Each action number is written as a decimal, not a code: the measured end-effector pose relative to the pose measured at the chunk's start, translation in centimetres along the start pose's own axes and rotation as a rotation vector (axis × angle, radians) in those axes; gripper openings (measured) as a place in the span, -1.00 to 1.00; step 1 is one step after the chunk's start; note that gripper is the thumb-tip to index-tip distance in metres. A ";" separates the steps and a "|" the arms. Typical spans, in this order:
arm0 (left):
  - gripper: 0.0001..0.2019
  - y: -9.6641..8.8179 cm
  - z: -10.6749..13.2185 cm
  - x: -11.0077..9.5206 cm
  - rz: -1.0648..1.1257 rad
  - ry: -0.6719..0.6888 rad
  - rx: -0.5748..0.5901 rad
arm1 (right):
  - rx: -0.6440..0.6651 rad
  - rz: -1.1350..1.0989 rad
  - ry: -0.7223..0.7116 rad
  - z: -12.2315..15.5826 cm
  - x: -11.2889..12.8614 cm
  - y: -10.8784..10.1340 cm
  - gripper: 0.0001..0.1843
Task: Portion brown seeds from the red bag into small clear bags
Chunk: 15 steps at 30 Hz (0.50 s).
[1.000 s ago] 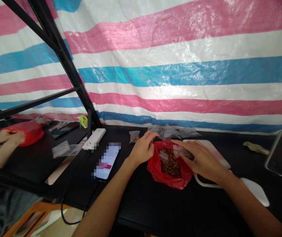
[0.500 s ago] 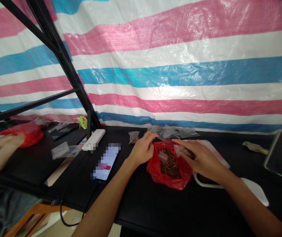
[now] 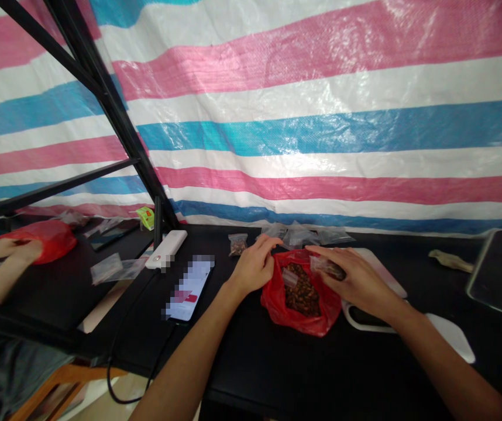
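Note:
A red plastic bag full of small brown pieces lies open on the black table. My left hand grips the bag's left rim with curled fingers. My right hand hovers over the bag's right side, pinching a small clear plastic bag with some brown pieces in it. Another small clear bag lies on the brown pieces inside the red bag.
A phone and white power bank lie left of my hand. A small filled bag and empty clear bags sit behind; a white scale right. Another person's hands hold a red bag far left.
Both my hands stay at the red bag, almost unmoved. The view has shifted slightly. The other person's hands have shifted a little at their red bag.

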<state>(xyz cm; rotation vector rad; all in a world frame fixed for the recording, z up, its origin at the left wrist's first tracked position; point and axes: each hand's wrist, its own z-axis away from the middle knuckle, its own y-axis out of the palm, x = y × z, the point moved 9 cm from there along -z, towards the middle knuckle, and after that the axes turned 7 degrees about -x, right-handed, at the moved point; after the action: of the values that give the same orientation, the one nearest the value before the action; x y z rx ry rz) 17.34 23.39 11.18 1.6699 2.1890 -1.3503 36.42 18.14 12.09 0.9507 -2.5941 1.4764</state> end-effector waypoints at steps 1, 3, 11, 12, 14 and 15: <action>-0.48 0.0 0.0 0.0 -0.001 0.000 0.003 | 0.000 -0.002 0.004 0.0 0.0 0.0 -0.44; -0.48 -0.1 -0.1 -0.1 -0.005 0.001 0.003 | -0.003 -0.011 0.010 0.0 0.0 0.0 -0.45; -0.51 -0.2 -0.1 0.2 -0.027 -0.008 0.002 | -0.075 -0.199 0.088 0.0 -1.0 -1.8 -0.59; -0.51 -0.2 -0.1 0.2 -0.025 -0.005 0.003 | -0.103 -0.216 0.112 0.1 -1.7 -2.4 -0.58; -0.50 -0.2 -0.1 0.0 -0.018 0.002 -0.001 | -0.145 -0.198 0.162 0.3 -3.5 -3.3 -0.55; -0.50 -0.2 -0.1 0.0 -0.014 0.004 -0.003 | -0.134 -0.165 0.181 0.4 -4.5 -3.5 -0.54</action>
<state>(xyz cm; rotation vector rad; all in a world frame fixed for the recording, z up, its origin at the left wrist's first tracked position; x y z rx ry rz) 17.19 23.41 11.40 1.6605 2.2077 -1.3472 41.93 18.74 13.24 0.9417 -2.3897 1.2675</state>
